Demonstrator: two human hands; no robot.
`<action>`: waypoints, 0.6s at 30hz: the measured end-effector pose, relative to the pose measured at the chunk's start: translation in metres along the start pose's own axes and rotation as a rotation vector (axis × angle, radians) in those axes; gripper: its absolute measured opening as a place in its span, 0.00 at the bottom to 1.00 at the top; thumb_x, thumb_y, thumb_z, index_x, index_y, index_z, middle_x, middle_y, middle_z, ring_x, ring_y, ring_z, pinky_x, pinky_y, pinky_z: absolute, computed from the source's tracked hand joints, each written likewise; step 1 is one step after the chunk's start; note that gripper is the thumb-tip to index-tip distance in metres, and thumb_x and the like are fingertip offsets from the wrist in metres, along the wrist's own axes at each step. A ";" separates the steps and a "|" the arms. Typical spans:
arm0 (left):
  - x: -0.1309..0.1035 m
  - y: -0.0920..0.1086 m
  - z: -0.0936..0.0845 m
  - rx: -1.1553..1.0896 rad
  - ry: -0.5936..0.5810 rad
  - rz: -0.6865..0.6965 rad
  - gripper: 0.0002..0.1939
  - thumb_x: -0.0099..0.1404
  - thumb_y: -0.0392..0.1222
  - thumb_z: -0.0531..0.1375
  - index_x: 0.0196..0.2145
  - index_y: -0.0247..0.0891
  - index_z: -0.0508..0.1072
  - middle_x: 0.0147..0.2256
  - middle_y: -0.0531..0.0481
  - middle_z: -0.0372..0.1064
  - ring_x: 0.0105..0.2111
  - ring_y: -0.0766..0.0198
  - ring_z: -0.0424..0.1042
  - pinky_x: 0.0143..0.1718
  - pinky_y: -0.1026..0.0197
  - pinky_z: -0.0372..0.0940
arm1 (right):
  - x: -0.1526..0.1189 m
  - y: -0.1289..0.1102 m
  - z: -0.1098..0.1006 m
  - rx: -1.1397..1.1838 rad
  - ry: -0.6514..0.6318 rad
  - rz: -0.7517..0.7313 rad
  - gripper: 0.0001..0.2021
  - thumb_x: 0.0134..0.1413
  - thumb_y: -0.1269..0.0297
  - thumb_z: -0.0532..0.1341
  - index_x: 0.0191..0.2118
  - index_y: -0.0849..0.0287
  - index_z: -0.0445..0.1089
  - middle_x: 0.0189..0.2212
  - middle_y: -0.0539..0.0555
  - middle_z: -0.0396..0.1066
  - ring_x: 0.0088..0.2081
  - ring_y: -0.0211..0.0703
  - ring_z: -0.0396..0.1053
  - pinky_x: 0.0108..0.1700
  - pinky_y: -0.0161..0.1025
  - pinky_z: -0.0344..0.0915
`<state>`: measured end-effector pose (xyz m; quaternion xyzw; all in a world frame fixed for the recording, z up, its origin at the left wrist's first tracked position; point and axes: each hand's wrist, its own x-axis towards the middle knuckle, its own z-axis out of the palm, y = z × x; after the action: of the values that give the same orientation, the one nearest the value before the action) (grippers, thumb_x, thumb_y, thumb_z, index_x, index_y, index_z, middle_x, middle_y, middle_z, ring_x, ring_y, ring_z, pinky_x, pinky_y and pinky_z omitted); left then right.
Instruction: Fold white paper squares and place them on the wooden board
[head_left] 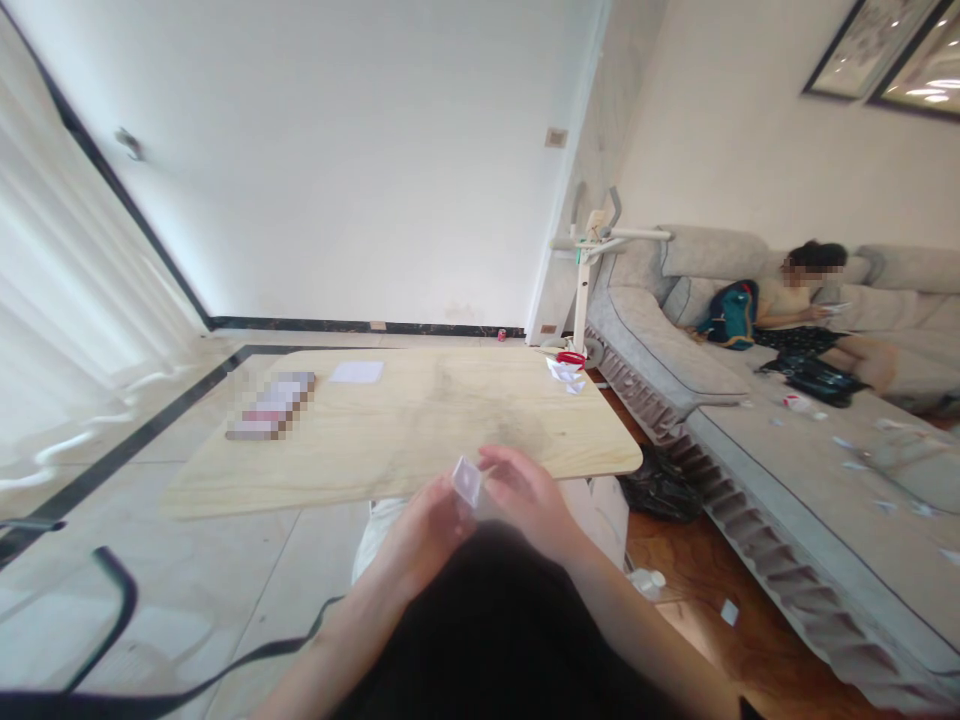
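Both of my hands meet just past the near edge of a light wooden table [420, 430]. Between them is a small clear plastic packet [466, 482]. My left hand [424, 530] grips it from the left and below. My right hand [529, 495] pinches its right side with the fingertips. A dark shape at the bottom of the view hides my wrists and lap.
On the table lie a blurred flat item [271, 405], a white sheet [357, 372] and crumpled white scraps beside a red ring [568, 366]. A person sits on the grey sofa [795, 420] at the right. Black bag [660, 487] on the floor under the table's right end.
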<state>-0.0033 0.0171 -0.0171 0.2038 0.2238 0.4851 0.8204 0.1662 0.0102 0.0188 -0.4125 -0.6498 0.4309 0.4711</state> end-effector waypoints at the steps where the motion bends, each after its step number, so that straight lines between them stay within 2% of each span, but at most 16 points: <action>1: -0.001 -0.002 0.001 0.006 0.002 -0.020 0.08 0.60 0.42 0.66 0.34 0.35 0.75 0.25 0.54 0.64 0.24 0.71 0.62 0.24 0.67 0.58 | -0.003 0.000 0.002 0.008 -0.009 -0.013 0.16 0.59 0.65 0.60 0.53 0.53 0.66 0.44 0.54 0.73 0.42 0.45 0.73 0.47 0.44 0.69; 6: -0.009 -0.009 0.006 0.065 0.002 -0.062 0.12 0.62 0.45 0.63 0.38 0.32 0.77 0.22 0.53 0.64 0.21 0.70 0.61 0.23 0.67 0.56 | -0.020 0.001 0.007 -0.188 -0.072 -0.105 0.38 0.46 0.65 0.70 0.63 0.50 0.56 0.58 0.57 0.63 0.56 0.53 0.65 0.58 0.50 0.63; 8: -0.012 -0.011 0.007 0.090 0.005 -0.068 0.12 0.61 0.44 0.63 0.38 0.33 0.77 0.21 0.53 0.65 0.21 0.69 0.63 0.23 0.66 0.57 | -0.024 0.003 0.008 -0.249 -0.090 -0.119 0.40 0.45 0.65 0.71 0.64 0.49 0.54 0.60 0.58 0.61 0.58 0.54 0.63 0.59 0.51 0.61; 11: -0.014 -0.012 0.007 0.112 0.007 -0.073 0.12 0.60 0.45 0.65 0.38 0.34 0.77 0.24 0.49 0.70 0.26 0.63 0.69 0.27 0.64 0.61 | -0.026 0.005 0.009 -0.297 -0.048 -0.147 0.39 0.47 0.68 0.69 0.64 0.49 0.54 0.59 0.57 0.62 0.58 0.53 0.64 0.59 0.50 0.62; 14: -0.014 -0.012 0.007 0.094 0.011 -0.013 0.12 0.59 0.45 0.65 0.37 0.35 0.77 0.29 0.47 0.73 0.32 0.59 0.73 0.33 0.62 0.65 | -0.027 0.005 0.011 -0.298 0.032 -0.229 0.35 0.46 0.69 0.69 0.60 0.51 0.57 0.56 0.58 0.64 0.55 0.52 0.65 0.57 0.49 0.63; 18: -0.012 -0.015 0.008 0.068 0.016 0.059 0.09 0.58 0.42 0.67 0.36 0.37 0.77 0.33 0.47 0.75 0.36 0.59 0.74 0.38 0.60 0.67 | -0.024 -0.002 0.013 -0.292 0.208 -0.311 0.15 0.51 0.72 0.64 0.45 0.54 0.67 0.44 0.55 0.69 0.48 0.49 0.69 0.52 0.47 0.66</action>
<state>0.0062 -0.0010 -0.0165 0.2343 0.2407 0.5029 0.7964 0.1587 -0.0154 0.0118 -0.4133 -0.7088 0.2098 0.5317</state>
